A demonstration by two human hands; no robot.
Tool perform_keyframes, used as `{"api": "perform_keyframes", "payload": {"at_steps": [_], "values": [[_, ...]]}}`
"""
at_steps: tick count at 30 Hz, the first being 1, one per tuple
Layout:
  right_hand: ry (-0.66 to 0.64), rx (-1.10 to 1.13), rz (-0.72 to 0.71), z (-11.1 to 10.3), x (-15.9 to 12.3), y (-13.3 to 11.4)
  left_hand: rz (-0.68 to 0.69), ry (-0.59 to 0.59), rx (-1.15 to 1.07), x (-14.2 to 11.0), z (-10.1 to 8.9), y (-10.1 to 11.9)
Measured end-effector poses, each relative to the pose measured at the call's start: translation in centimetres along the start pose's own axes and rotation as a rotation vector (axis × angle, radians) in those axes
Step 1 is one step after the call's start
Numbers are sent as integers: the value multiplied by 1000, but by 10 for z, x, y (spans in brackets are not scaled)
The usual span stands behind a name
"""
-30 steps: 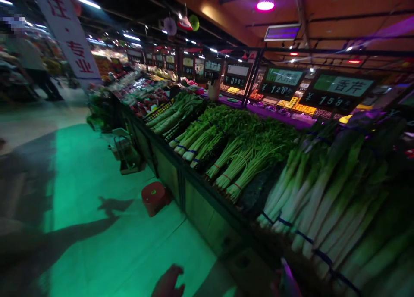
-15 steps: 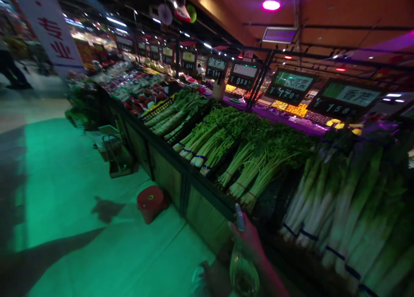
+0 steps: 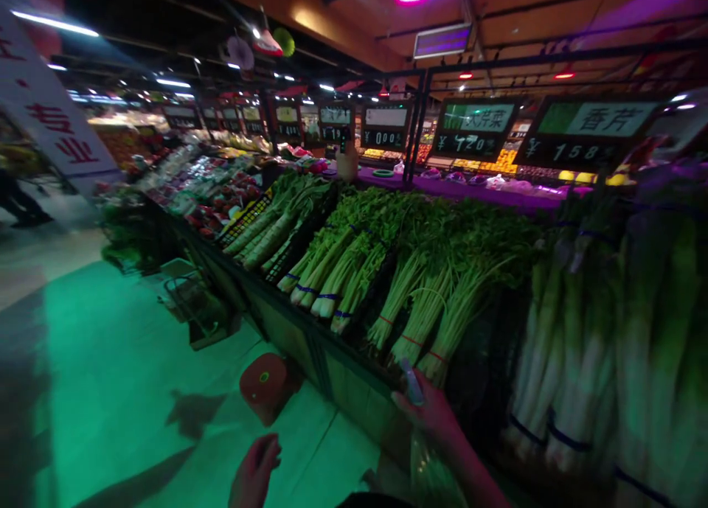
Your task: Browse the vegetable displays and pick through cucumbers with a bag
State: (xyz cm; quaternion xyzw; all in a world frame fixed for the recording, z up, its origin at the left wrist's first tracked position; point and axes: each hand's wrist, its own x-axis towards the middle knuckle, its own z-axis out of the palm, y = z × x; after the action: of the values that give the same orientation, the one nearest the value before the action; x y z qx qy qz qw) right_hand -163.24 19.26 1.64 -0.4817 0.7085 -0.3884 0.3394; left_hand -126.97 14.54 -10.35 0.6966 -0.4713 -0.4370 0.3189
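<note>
My right hand (image 3: 431, 412) is closed around a small flat object (image 3: 412, 381), possibly a phone, with a clear plastic bag (image 3: 434, 475) hanging below it. It is raised at the front edge of the vegetable stand (image 3: 332, 349), just below bundles of celery (image 3: 431, 301). My left hand (image 3: 255, 472) is low at the bottom of the view over the green-lit floor, fingers loosely curled, nothing visible in it.
Large leeks (image 3: 597, 331) fill the stand's right side, more tied greens (image 3: 326, 272) and long pale stalks (image 3: 271, 224) lie further left. A red stool (image 3: 268, 381) and a wire basket (image 3: 191, 301) stand on the floor by the stand. Price boards (image 3: 476, 132) hang behind.
The view has swung slightly right and closer to the stand. My right hand stays raised with the object, and my left hand has come back into view at the bottom.
</note>
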Motion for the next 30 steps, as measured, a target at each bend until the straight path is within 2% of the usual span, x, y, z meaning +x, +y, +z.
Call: {"api": "perform_keyframes", "payload": {"at_steps": [2, 4, 6, 8, 11, 15, 20, 23, 26, 30], "values": [[77, -48, 107, -22, -17, 22, 158, -81, 100, 29, 17, 56], [179, -68, 215, -40, -36, 44, 316, -84, 226, 53, 38, 110], [291, -73, 278, -52, -52, 61, 437, -74, 314, 71, 60, 155], [384, -49, 312, -58, -63, 72, 514, -77, 348, 87, 81, 190], [454, -12, 328, -52, -66, 71, 581, -75, 424, 112, 109, 225], [412, -27, 282, -23, -44, 34, 606, -98, 585, 142, 134, 243], [253, -35, 110, 24, 12, -41, 605, -157, 759, 154, 142, 236], [215, -47, 51, 43, 44, -69, 644, -192, 824, 157, 143, 231], [292, 67, 111, 43, 56, -74, 686, -230, 872, 159, 143, 228], [576, 132, 285, 11, 39, -53, 707, -264, 907, 161, 145, 228]]}}
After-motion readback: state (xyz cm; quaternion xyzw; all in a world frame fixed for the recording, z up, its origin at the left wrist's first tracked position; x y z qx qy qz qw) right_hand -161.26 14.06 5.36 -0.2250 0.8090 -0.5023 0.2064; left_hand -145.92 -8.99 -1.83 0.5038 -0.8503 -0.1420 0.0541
